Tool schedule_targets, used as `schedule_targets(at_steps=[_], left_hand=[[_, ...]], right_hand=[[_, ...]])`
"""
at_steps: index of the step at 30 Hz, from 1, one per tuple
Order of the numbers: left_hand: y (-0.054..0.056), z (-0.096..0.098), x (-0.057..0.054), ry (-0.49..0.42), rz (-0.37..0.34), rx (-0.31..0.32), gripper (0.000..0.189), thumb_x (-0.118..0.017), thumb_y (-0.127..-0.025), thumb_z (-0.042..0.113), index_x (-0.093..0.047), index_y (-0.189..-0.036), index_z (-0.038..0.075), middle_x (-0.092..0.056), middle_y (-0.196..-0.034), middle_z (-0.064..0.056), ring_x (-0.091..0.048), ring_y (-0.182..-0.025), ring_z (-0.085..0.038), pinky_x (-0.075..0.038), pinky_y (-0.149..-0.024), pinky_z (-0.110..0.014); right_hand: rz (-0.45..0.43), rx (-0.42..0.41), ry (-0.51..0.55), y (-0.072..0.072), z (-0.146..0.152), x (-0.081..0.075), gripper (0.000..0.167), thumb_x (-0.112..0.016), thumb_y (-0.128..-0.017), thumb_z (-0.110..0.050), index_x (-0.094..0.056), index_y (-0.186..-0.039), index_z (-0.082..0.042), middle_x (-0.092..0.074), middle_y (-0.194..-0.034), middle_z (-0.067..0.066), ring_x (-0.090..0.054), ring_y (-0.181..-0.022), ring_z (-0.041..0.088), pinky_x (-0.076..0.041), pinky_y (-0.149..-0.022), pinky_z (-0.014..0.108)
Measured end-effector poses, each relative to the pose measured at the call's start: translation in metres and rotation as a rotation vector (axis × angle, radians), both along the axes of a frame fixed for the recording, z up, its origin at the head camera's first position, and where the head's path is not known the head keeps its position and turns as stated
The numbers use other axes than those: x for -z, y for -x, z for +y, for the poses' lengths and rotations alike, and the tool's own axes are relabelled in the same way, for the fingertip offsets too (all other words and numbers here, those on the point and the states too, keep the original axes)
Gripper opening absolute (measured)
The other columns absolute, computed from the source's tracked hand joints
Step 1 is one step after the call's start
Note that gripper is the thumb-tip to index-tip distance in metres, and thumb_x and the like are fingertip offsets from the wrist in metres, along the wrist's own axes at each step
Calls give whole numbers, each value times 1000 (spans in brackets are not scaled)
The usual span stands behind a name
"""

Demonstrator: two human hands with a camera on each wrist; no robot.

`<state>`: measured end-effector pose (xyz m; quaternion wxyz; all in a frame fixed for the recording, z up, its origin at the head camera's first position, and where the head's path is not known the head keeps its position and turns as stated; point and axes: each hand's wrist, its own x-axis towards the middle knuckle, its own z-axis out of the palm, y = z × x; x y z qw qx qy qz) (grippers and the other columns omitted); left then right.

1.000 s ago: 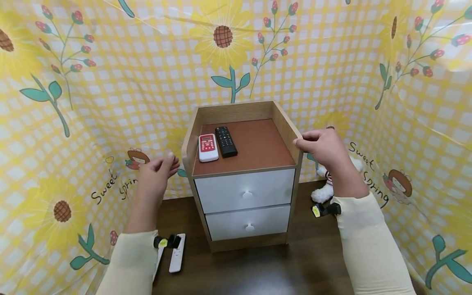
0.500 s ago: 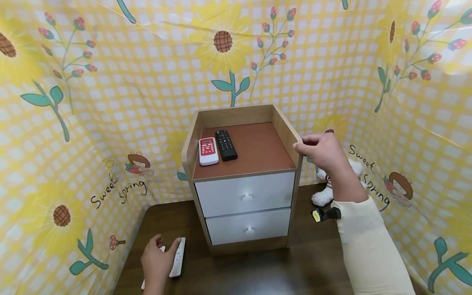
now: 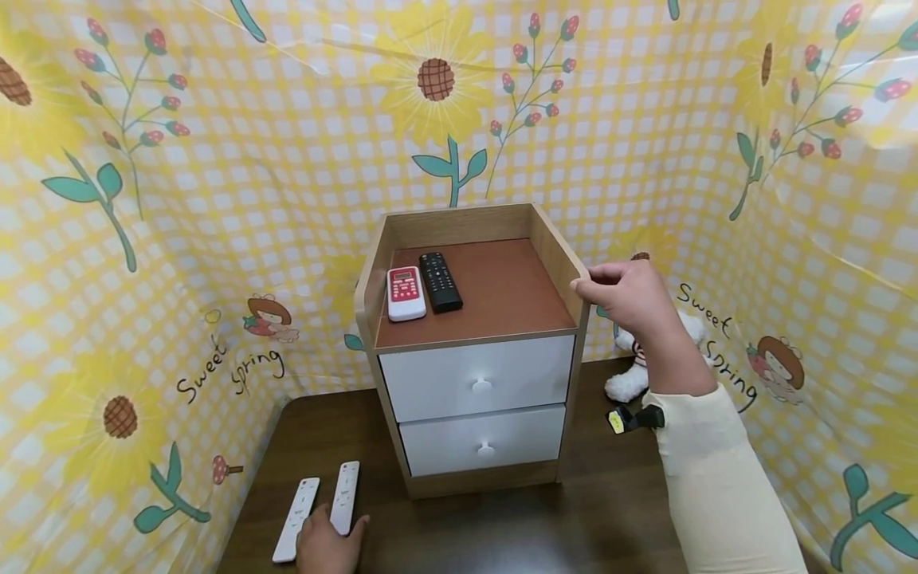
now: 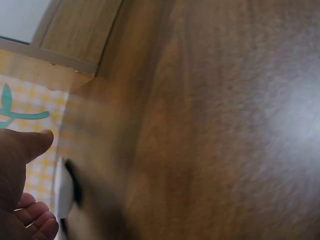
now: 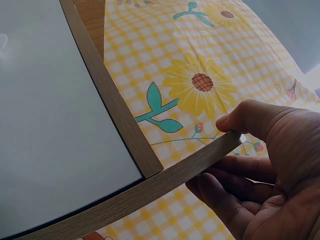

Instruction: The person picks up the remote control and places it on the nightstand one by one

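Note:
My left hand (image 3: 328, 544) is low at the near left, over the table, at the near end of a white remote control (image 3: 346, 496). In the left wrist view its thumb and fingers (image 4: 37, 215) stand apart, the fingers loosely bent beside a white remote seen edge-on. A second white remote (image 3: 296, 522) lies just left of the hand. My right hand (image 3: 625, 293) pinches the front top edge of the right side panel (image 5: 200, 160) of a small two-drawer cabinet (image 3: 476, 383), thumb on one side, fingers on the other. Both white drawers are closed.
On the cabinet's brown top lie a red-and-white remote (image 3: 406, 293) and a black remote (image 3: 441, 282). A white plush toy (image 3: 628, 384) sits right of the cabinet on the dark wooden table (image 3: 495, 530). Yellow checked cloth (image 3: 301, 159) covers the surrounding walls.
My left hand has come down from beside the cabinet's left panel to the white remotes, then shifted slightly right and nearer. The right hand keeps its grip on the side panel.

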<state>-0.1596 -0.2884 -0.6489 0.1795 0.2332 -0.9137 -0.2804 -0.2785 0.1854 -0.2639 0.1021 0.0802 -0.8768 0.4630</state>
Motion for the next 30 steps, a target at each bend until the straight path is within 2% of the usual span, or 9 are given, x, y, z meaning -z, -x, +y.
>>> schedule_targets(at_steps=[6,11,19,24,30], left_hand=[[2,4,12,21,21,-31,75,-92,-78,26,-56,-128,-16,-59,-121,-42,-56,-115,-60,-47,-98,-68],[5,2,25,3,35,-54,70,-92,-78,21,-57,-127,-15,-60,-121,-41,-56,-113,-60,-48,-95,-68],[12,-1,38,4,152,-60,56,-90,-78,14,-62,-118,-14,-64,-109,-39,-62,-102,-59,-50,-86,-67],[14,1,39,-16,205,-99,51,-90,-75,11,-65,-112,-13,-64,-103,-39,-62,-97,-59,-50,-81,-67],[14,3,37,-69,186,-152,50,-90,-77,13,-66,-112,-13,-63,-105,-39,-61,-100,-58,-48,-86,-66]], right_hand=[[-4,-3,7,1,0,-2,40,-77,-100,-29,-79,-131,-3,-74,-133,23,-65,-116,34,-52,-92,37],[-15,-16,19,2,0,-2,41,-76,-100,-27,-78,-132,-2,-72,-136,23,-63,-119,35,-51,-94,38],[-9,-14,22,7,2,-1,41,-76,-100,-27,-78,-132,-1,-73,-135,23,-64,-118,34,-51,-92,38],[-6,-14,24,9,3,0,40,-76,-100,-27,-79,-131,-1,-74,-132,23,-64,-114,33,-52,-90,36],[1,-18,18,9,3,1,39,-76,-100,-26,-79,-130,-1,-74,-132,24,-63,-113,33,-52,-90,36]])
